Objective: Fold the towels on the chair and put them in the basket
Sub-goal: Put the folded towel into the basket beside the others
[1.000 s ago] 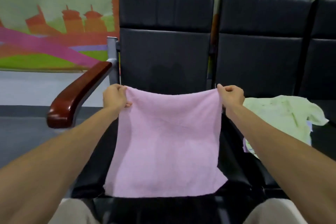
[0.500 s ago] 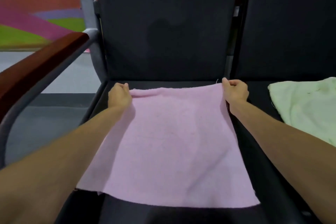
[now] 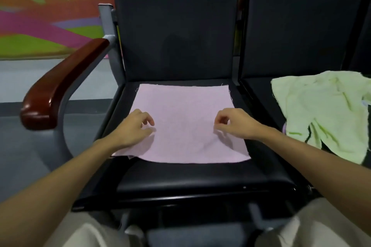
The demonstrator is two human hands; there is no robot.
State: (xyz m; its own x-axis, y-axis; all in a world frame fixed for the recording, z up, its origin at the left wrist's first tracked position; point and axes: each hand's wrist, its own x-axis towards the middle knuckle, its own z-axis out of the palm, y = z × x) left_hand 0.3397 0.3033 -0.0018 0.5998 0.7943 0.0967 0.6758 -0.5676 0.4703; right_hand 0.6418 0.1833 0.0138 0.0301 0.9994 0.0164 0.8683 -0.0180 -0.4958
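- two black padded chairs stand side by side against the wall. the near chair [image 3: 190, 178] fills the centre, and the second chair [image 3: 301, 36] sits at 2 o'clock.
- a painted mural [image 3: 40, 16] of orange, pink and green shapes covers the wall at 10 o'clock.
- both forearms are bare. they reach in from 7 and 5 o'clock and angle toward each other over the seat's front edge, with the wrists about level.
- the pink towel [image 3: 186, 104] lies spread flat on the near chair's seat. its far edge is close to the backrest at 12 o'clock, and its near edge stops short of the seat front. the near left corner is slightly rumpled.
- the pale green towel [image 3: 321, 110] lies crumpled and unfolded on the second chair's seat at 3 o'clock, well apart from the pink one. a sliver of purple cloth [image 3: 284, 128] shows at its left edge.
- a glossy dark-red armrest [image 3: 60, 86] curves forward at 9 o'clock on a grey metal frame.
- the left hand [image 3: 134, 128] is palm down over the pink towel's left edge. its fingers are loosely curled, the thumb is near the forefinger, and it grips nothing. i cannot tell whether the fingertips touch the cloth.
- the right hand [image 3: 234, 124] is palm down over the towel's right part, mirroring the left. its fingers are loosely curled inward and nothing is pinched between them. whether it touches the cloth is just as unclear.
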